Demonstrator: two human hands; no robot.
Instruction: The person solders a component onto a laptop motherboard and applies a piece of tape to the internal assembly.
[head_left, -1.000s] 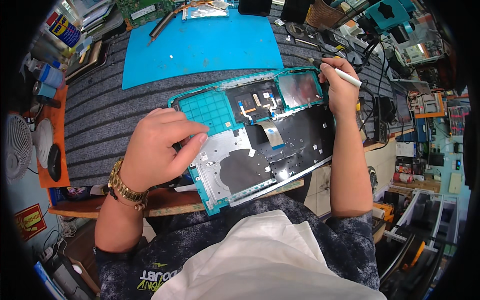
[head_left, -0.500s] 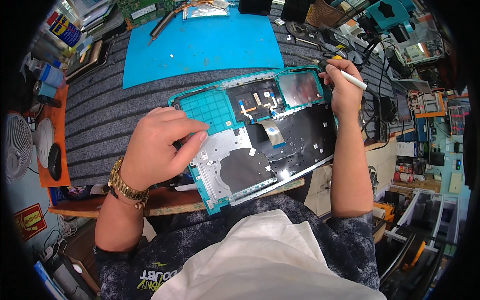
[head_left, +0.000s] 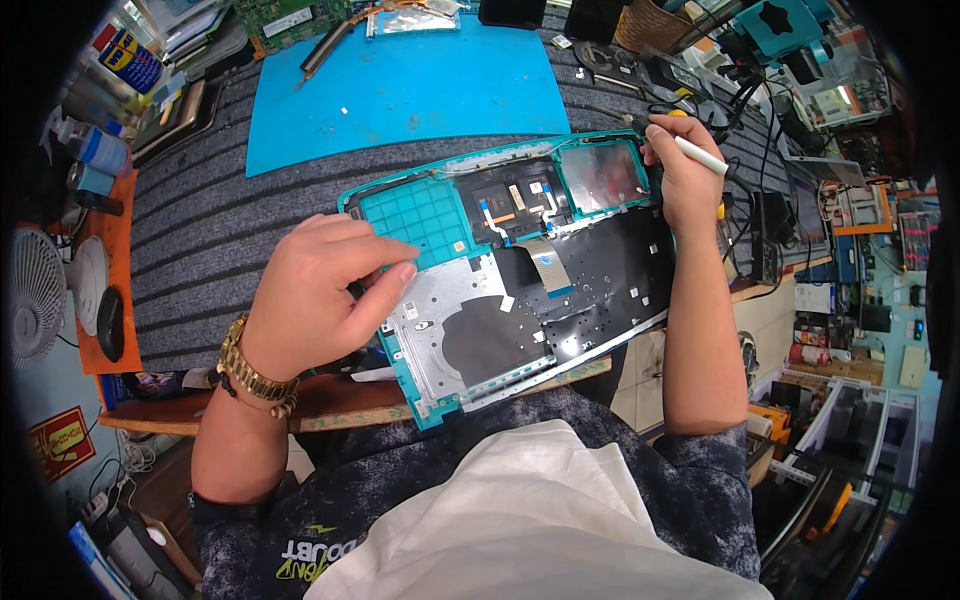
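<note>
A laptop's teal-framed palm-rest shell [head_left: 412, 222] lies tilted on the bench, its inner side up. Metal plating, black film and a loose flat ribbon cable [head_left: 547, 266] show on it. My left hand [head_left: 325, 285] covers the shell's left edge, thumb and forefinger drawn together over the metal plate. What sits between those fingertips, if anything, cannot be made out. At the far right corner, my right hand [head_left: 688, 180] grips a white pen-shaped tool [head_left: 701, 155]. The tool's working tip is hidden by my fingers.
Beyond the shell lies a blue mat [head_left: 410, 95] on a grey striped cloth [head_left: 200, 270]. Left are a white fan [head_left: 38, 295], a black mouse [head_left: 110, 325] and bottles. Dark cables [head_left: 765, 170] and tools crowd the right; a green circuit board [head_left: 285, 25] is at the back.
The white tool in my right hand has shifted slightly left and away from me. My left hand and the shell stay almost where they were.
</note>
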